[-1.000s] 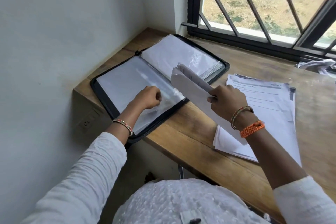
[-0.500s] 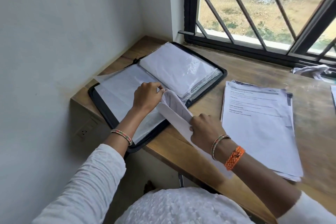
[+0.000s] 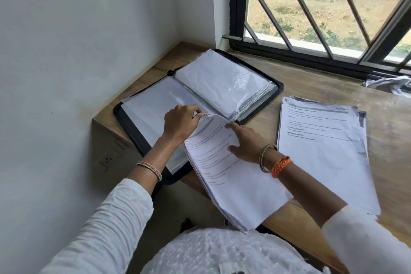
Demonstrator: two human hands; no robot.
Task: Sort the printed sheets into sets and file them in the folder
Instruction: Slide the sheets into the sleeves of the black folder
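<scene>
A black zip folder (image 3: 277, 87) lies open on the wooden desk, its clear plastic sleeves (image 3: 222, 82) spread to both sides. A set of printed sheets (image 3: 224, 176) lies slanted over the folder's near edge and hangs past the desk front. My left hand (image 3: 180, 123) pinches the edge of a sleeve at the set's top corner. My right hand (image 3: 244, 142) lies flat on the set with its fingers straight. A second pile of printed sheets (image 3: 322, 147) rests on the desk to the right.
The wooden desk (image 3: 311, 87) fits into a corner, with a white wall on the left and a barred window (image 3: 311, 13) behind. Crumpled white paper (image 3: 387, 84) lies at the far right by the window frame. A wall socket (image 3: 109, 159) sits below the desk edge.
My right hand brought the set of sheets down from the air to the folder and flattened on top of it. My left hand rose from resting on the sleeve and pinched its edge.
</scene>
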